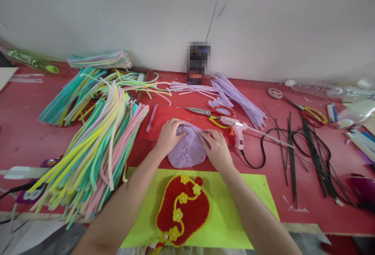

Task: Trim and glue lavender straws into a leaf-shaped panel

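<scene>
- Lilac leaf-shaped piece [186, 154] is lying at the centre of the frame, its ribbed strands slanting to a middle seam, rounded end facing down
- Left hand [172, 133] is closing on its upper-left edge, thumb on the face, fingers curling over the rim
- Right hand [216, 145] is touching the upper-right edge with thumb and fingertips; cannot tell whether it is pinching or only pressing
- Step in hand, as judged: the hands are evening or shaping the upper edges, both working on the one piece
- Next move, as judged, is calling for light, matched pressure from both sides, so the strands are staying close and the seam is not skewing
- Scissors [201, 111] and a pink glue gun [239, 130] are lying just beyond the right hand, right of centre; loose lilac strands [240, 100] are fanning out above them
- Multicoloured strands [108, 141] are filling the left of the frame
- Red piece with yellow flowers [193, 218] is resting on a yellow-green board [258, 208], lower centre, on the red worktop [272, 184]
</scene>
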Motion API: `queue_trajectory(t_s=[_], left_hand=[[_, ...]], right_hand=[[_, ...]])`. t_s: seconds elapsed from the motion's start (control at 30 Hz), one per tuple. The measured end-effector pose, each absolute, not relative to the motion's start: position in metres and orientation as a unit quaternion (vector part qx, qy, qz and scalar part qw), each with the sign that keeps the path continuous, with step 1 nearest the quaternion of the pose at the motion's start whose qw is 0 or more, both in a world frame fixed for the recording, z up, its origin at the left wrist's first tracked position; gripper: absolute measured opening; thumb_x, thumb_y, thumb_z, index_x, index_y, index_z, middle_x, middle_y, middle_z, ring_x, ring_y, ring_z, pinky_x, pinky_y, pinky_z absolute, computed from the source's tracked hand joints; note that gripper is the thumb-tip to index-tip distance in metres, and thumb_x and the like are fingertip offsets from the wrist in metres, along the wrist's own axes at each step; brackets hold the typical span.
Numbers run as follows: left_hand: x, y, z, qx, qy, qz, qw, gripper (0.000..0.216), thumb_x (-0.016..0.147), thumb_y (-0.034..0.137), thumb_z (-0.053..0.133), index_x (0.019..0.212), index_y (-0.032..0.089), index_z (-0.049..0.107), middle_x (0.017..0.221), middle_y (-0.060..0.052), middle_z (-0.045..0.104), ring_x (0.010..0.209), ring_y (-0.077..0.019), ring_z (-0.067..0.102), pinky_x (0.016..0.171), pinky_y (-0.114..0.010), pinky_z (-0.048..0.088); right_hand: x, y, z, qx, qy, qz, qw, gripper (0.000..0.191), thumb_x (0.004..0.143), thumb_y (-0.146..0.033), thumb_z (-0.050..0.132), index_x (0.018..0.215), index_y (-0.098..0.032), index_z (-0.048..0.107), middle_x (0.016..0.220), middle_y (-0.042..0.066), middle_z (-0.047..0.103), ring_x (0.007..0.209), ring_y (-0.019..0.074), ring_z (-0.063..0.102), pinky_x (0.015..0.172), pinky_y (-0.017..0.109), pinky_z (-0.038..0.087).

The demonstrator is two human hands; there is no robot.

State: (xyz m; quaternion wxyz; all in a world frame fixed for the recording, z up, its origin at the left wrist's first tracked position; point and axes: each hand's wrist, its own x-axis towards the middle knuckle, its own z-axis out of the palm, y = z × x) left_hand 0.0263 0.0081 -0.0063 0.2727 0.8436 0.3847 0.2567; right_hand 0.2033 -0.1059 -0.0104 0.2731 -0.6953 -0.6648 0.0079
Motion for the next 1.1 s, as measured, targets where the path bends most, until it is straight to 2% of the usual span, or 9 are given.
queue_trajectory(t_s=[0.27, 0.5, 0.87, 1.1], left_hand=[[0.0269, 0.0042, -0.0025, 0.849, 0.398, 0.251, 0.239, 0.027, 0.076, 0.019, 0.070, 0.101, 0.022, 0.060, 0.109, -0.004, 0.064, 0.105, -0.0227, 0.057, 0.093, -0.040, 0.044], [0.0257, 0.0008, 0.0034, 0.835, 0.423, 0.284, 0.210, 0.017, 0.080, 0.016, 0.063, 0.096, 0.022, 0.063, 0.105, -0.004, 0.064, 0.102, -0.0229, 0.057, 0.092, -0.041, 0.042], [0.0260, 0.0024, -0.0034, 0.853, 0.390, 0.284, 0.201, 0.023, 0.077, 0.019, 0.067, 0.099, 0.023, 0.063, 0.113, -0.005, 0.059, 0.112, -0.0229, 0.054, 0.102, -0.041, 0.040], [0.0257, 0.0049, -0.0063, 0.849, 0.398, 0.277, 0.212, 0.022, 0.077, 0.020, 0.067, 0.100, 0.022, 0.064, 0.114, -0.006, 0.059, 0.112, -0.0235, 0.054, 0.102, -0.042, 0.040]], right_hand=[[0.2016, -0.1068, -0.0086, -0.700, -0.662, 0.012, 0.269, 0.029, 0.095, -0.027, 0.046, 0.114, -0.020, 0.068, 0.110, 0.011, 0.064, 0.102, 0.0255, 0.056, 0.087, 0.042, 0.047], [0.2012, -0.1076, -0.0069, -0.698, -0.661, 0.018, 0.275, 0.031, 0.095, -0.028, 0.045, 0.117, -0.022, 0.066, 0.110, 0.011, 0.063, 0.101, 0.0256, 0.056, 0.086, 0.043, 0.047], [0.1964, -0.1083, -0.0015, -0.686, -0.670, 0.016, 0.285, 0.028, 0.093, -0.027, 0.049, 0.112, -0.024, 0.069, 0.114, 0.011, 0.061, 0.102, 0.0255, 0.056, 0.088, 0.043, 0.048], [0.1960, -0.1080, -0.0040, -0.679, -0.678, 0.028, 0.280, 0.027, 0.093, -0.029, 0.050, 0.110, -0.025, 0.070, 0.112, 0.010, 0.063, 0.102, 0.0255, 0.056, 0.088, 0.045, 0.048]])
